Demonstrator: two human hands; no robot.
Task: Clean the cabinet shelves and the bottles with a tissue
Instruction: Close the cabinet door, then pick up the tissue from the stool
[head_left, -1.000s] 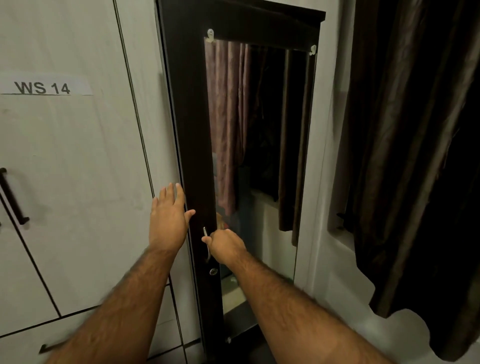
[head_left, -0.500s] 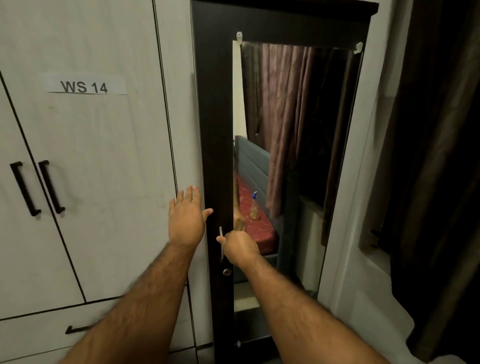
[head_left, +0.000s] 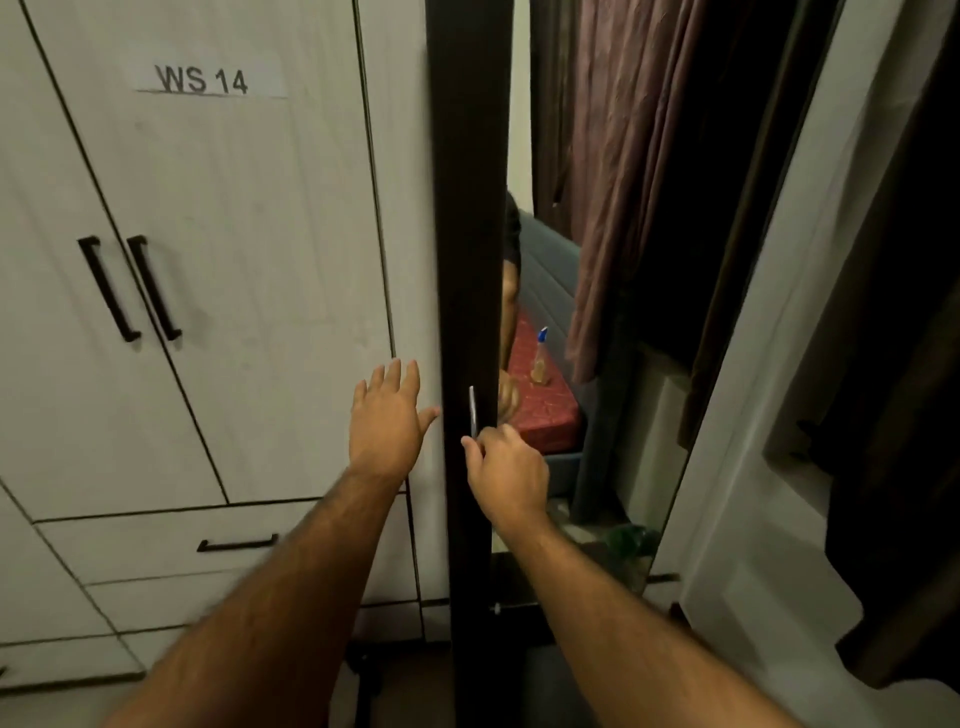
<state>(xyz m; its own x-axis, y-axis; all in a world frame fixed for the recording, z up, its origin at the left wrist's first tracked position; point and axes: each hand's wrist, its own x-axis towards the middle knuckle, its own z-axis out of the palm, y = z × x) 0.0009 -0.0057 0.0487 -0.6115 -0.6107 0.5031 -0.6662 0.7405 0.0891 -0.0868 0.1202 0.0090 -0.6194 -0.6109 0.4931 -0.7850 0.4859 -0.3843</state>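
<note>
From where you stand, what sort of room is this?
Probably a bedroom: white wooden wardrobe doors with black handles, a dark-framed mirrored cabinet door, and a red-covered bed reflected in it.

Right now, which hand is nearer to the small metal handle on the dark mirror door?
The right hand. It grips the lower end of the metal handle on the dark mirror door. The left hand lies flat on the white cabinet, left of the handle.
</note>
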